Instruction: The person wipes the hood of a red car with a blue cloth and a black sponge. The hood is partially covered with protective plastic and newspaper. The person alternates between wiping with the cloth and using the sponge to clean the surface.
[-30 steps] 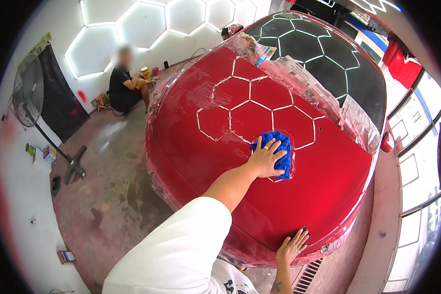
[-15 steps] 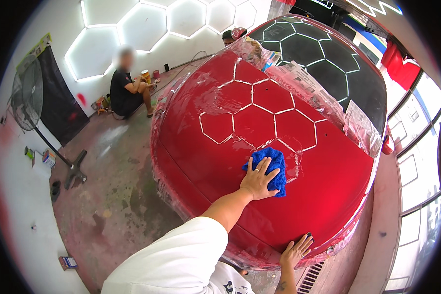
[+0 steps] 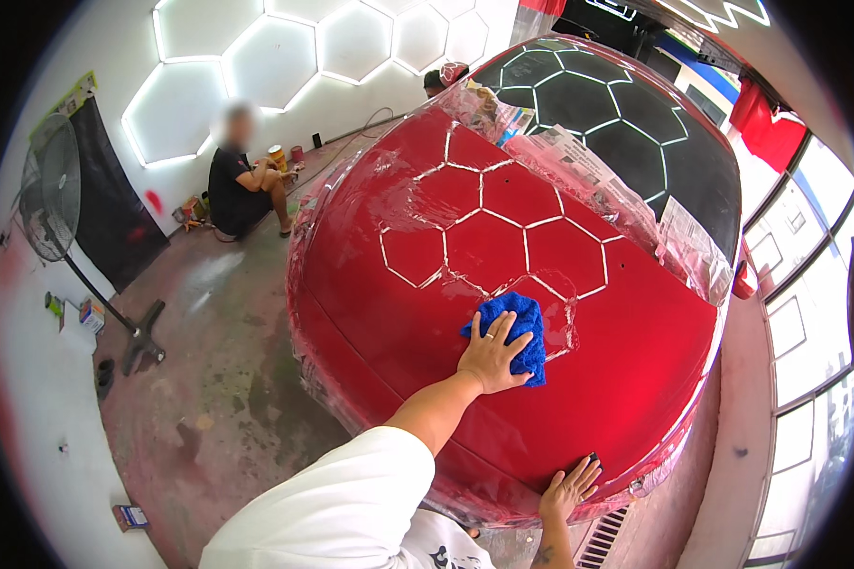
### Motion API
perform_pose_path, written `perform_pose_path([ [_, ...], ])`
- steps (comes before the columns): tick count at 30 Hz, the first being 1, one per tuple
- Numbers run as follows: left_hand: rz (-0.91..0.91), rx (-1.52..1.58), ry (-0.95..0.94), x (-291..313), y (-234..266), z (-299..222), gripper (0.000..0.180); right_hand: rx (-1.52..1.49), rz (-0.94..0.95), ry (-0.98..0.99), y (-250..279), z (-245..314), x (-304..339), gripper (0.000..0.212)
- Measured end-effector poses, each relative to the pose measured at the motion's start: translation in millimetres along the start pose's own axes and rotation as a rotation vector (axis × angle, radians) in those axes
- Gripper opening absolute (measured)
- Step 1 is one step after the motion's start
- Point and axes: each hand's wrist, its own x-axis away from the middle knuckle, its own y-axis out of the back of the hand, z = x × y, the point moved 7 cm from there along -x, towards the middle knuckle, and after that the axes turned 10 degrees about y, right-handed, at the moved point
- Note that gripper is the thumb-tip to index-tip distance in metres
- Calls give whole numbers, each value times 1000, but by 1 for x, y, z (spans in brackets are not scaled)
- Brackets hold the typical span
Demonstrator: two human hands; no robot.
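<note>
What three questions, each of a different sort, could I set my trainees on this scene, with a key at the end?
1. Multiple choice: what is under the person's left hand?
a) a yellow sponge
b) a blue cloth
c) a paint brush

2. True or false: the person's right hand is wringing out a second cloth.

3. Short answer: what printed paper covers part of the area between the red hood and the dark windshield?

Key:
1. b
2. False; it rests on the hood near the front edge, with no cloth in it.
3. Newspaper sheets.
</note>
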Motion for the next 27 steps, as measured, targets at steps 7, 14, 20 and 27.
perform_pose_path([
  [7,-66,-6,-32,3,6,-2,88,-9,-45,31,-4,0,0,79],
  [14,1,-20,-6,2,8,0,87,-41,-17,22,6,7,2,80],
  [20,21,-22,-7,2,6,-1,87,-26,-17,14,8,9,4,77],
  [27,7,-7,-14,1,5,-1,88,10,-33,15,5,5,2,78],
])
